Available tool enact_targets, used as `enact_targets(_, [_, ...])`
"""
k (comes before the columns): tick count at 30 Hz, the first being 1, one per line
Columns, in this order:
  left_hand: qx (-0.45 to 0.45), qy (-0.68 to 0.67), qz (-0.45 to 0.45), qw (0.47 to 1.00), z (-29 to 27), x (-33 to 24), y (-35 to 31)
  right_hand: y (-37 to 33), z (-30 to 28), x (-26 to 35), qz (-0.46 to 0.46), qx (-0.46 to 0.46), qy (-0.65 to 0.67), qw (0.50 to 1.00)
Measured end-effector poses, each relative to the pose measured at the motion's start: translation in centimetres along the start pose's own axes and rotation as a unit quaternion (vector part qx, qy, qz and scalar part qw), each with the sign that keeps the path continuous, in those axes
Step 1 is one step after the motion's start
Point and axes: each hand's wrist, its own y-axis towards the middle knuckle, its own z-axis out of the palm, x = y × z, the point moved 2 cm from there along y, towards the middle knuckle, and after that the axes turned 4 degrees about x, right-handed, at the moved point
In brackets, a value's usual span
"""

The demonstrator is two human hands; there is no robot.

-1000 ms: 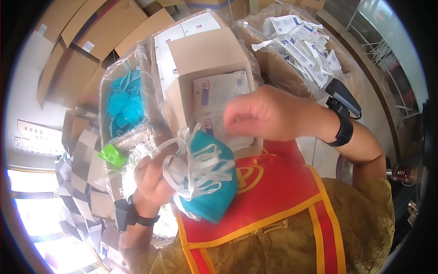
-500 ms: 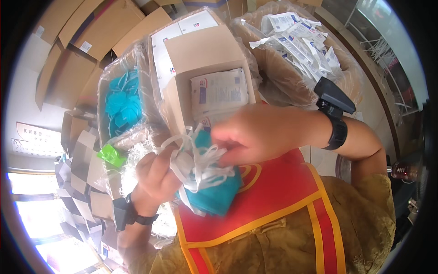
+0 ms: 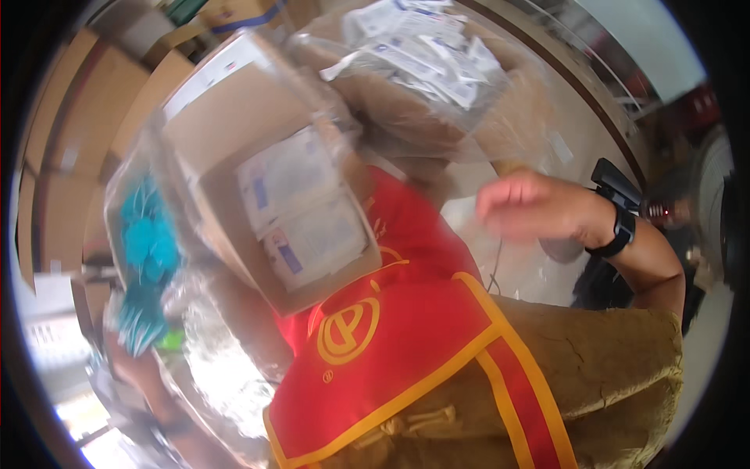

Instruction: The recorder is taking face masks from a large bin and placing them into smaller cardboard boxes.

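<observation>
My left hand (image 3: 125, 361), blurred at the far left, is closed on a teal face mask (image 3: 139, 320) with pale straps. It is beside the near end of a plastic-lined box (image 3: 116, 234), where a pile of teal face masks (image 3: 148, 238) lies. How many masks the hand holds is too smeared to tell. Out to the right, my right hand (image 3: 539, 207) is raised with its fingers loosely stretched and nothing visible in them. Between the hands, an open cardboard box (image 3: 234, 117) tilts toward my red apron (image 3: 406, 320), with flat white-and-blue packets (image 3: 301, 211) in two stacks inside.
Farther back, a large carton lined with clear plastic (image 3: 500, 117) holds loose white packets (image 3: 422, 47). Crumpled clear plastic (image 3: 226, 359) lies left of my lap, with a bright green scrap (image 3: 170, 339) beside it. Brown cartons (image 3: 86, 102) stack along the far left.
My hands have parted: the left carried the teal face mask from over my lap to the far left, and the right moved away rightward, releasing the straps. The view has swung right.
</observation>
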Motion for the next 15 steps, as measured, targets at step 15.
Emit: enact_targets(15, [0.052,-0.334,0.067,0.939,6.0,-19.2,-1.7,-6.1,-5.5,-30.5,0.201,-0.533,0.284,0.772])
